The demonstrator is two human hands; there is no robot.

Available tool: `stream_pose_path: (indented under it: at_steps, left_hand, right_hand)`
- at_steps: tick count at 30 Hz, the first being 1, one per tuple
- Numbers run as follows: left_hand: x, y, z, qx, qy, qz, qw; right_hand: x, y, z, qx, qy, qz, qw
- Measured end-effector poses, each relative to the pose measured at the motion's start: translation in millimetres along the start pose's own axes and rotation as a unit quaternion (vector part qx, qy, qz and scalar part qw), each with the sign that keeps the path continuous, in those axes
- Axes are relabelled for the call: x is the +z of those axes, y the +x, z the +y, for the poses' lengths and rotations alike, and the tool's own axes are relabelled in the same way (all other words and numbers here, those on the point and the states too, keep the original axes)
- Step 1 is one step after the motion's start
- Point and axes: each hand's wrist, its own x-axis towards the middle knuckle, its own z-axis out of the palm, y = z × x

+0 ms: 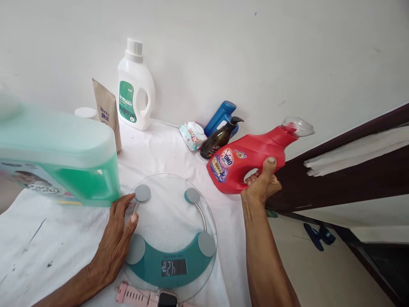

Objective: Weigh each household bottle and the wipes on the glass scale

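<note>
My right hand (262, 181) is wrapped round the handle of a red OMO detergent bottle (255, 147), which tilts to the right with its clear cap at the upper right. My left hand (113, 243) lies at the left edge of a round glass scale (172, 221), fingers stretched and thumb apart. Its fingertips are by the scale's upper left grey pad. Just beyond that hand is a large jug of green liquid (86, 170), partly blurred and cut off by the frame; whether the hand touches it I cannot tell. Digits show on the scale's display (174, 267).
Along the wall stand a white jug with a green label (136, 94), a beige Rejoice tube (108, 113), a wipes pack (192, 135), a dark pump bottle (220, 138) and blue bottles (220, 117). A pink-strapped watch (168, 298) lies at the front. Slippers (315, 236) are on the floor.
</note>
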Motion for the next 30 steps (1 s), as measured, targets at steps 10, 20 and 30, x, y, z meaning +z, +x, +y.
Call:
stream_pose_path:
  at_steps: [10, 20, 30]
  left_hand:
    - [-3.0, 1, -2, 0.005, -0.01, -0.019, 1.0]
    - [-2.0, 1, 3, 0.008, -0.037, -0.026, 0.999]
    - [4.1, -1, -6, 0.013, -0.056, -0.029, 0.998]
  right_hand:
    - [-22, -14, -4, -0.095, -0.104, -0.069, 0.988]
    - [53, -86, -76, -0.393, -0.11, -0.21, 0.889]
    - [304, -153, -34, -0.055, -0.06, -0.419, 0.904]
